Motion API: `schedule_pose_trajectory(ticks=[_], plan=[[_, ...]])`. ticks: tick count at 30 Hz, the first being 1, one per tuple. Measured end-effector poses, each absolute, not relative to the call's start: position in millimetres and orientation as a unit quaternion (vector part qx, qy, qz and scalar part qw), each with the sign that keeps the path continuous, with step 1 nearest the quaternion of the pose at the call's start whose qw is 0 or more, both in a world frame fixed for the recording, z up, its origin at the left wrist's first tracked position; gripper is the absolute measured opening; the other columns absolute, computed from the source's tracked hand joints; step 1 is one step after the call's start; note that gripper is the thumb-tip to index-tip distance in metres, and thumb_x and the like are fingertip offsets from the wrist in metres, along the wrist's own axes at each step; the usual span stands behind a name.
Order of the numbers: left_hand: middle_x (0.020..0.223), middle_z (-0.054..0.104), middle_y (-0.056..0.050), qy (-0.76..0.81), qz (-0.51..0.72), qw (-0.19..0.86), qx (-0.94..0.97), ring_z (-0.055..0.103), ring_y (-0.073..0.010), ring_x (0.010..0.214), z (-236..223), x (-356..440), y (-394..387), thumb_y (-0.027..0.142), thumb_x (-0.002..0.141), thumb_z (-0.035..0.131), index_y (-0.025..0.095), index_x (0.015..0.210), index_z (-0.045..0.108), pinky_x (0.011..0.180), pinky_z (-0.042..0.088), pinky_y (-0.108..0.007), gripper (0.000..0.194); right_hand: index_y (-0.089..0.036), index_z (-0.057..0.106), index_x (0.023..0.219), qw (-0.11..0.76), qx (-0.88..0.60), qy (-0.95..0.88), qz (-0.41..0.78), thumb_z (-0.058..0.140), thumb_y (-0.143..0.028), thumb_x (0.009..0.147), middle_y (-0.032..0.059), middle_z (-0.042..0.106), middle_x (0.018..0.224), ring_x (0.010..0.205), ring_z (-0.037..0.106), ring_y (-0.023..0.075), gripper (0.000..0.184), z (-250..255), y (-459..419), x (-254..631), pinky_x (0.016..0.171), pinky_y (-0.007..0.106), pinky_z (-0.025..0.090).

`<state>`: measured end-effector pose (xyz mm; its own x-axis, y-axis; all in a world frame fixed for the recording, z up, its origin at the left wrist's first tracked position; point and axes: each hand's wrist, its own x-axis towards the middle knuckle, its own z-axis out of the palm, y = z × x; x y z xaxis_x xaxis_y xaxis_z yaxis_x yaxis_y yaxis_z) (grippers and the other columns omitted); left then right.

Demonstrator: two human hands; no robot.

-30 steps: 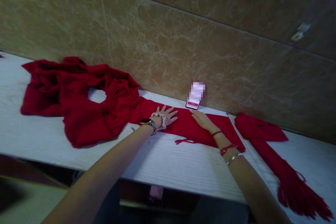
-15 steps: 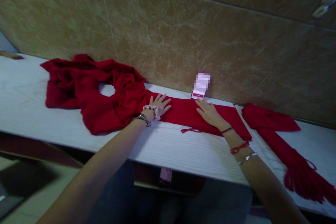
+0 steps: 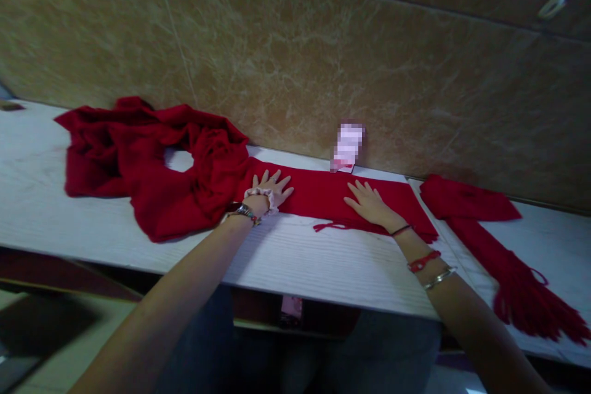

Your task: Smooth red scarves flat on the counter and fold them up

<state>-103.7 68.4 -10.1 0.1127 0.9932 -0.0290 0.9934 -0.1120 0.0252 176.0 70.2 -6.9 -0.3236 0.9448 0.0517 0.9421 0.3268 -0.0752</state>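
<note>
A long red scarf (image 3: 318, 194) lies with its right part folded into a flat band on the table. Its left part is bunched in loose, rumpled folds, with a gap where the white tabletop shows through. My left hand (image 3: 272, 188) rests flat on the band near the bunched part, fingers spread. Farther right, my right hand (image 3: 372, 204) lies palm down on the same band, its fingers stretched out. A few red threads stick out from the band's front edge between my hands.
A white wood-grain table (image 3: 295, 265) runs along a brown marbled wall (image 3: 295, 61). A lit phone (image 3: 347, 146) leans against the wall behind the scarf. On the right lies a folded red scarf (image 3: 475, 200) with a fringed end. A small brown object (image 3: 12, 106) sits far left.
The view has shifted slightly, so everything sits a little farther left. My right hand has come slightly away from the phone. Both hands stay flat on the scarf.
</note>
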Motion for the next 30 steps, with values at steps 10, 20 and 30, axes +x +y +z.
schedule_pose_trajectory(ticks=[10,20,30], plan=[[0.146,0.008,-0.004,0.688,-0.022,0.029,0.725,0.001,-0.0345,0.131,-4,-97,55,0.04,0.089,0.032,0.031,0.137,0.023,0.102,0.012,-0.052,0.049,-0.026,0.03,0.134,0.043,-0.56,-0.827,0.021,0.021,-0.049,0.088,0.0051,0.025,0.144,0.131,0.017,0.0258,0.053,-9,92,164,0.101,0.055,0.016],[0.145,0.012,-0.005,0.735,0.024,0.038,0.676,0.009,-0.0392,0.129,-7,-72,44,0.049,0.087,0.028,0.031,0.137,0.023,0.097,0.017,-0.059,0.053,-0.014,0.032,0.133,0.045,-0.677,-0.734,-0.008,0.021,-0.04,0.089,0.0127,0.027,0.142,0.13,0.023,0.0254,0.053,-10,103,203,0.101,0.051,0.023],[0.145,0.012,-0.005,0.669,0.026,0.066,0.74,0.005,-0.0335,0.131,-13,-79,64,0.06,0.085,0.019,0.031,0.137,0.023,0.101,0.01,-0.056,0.06,-0.024,0.03,0.135,0.04,-0.511,-0.859,0.014,0.024,-0.051,0.087,0.0052,0.024,0.144,0.132,0.014,0.0251,0.055,-6,74,144,0.101,0.057,0.015]])
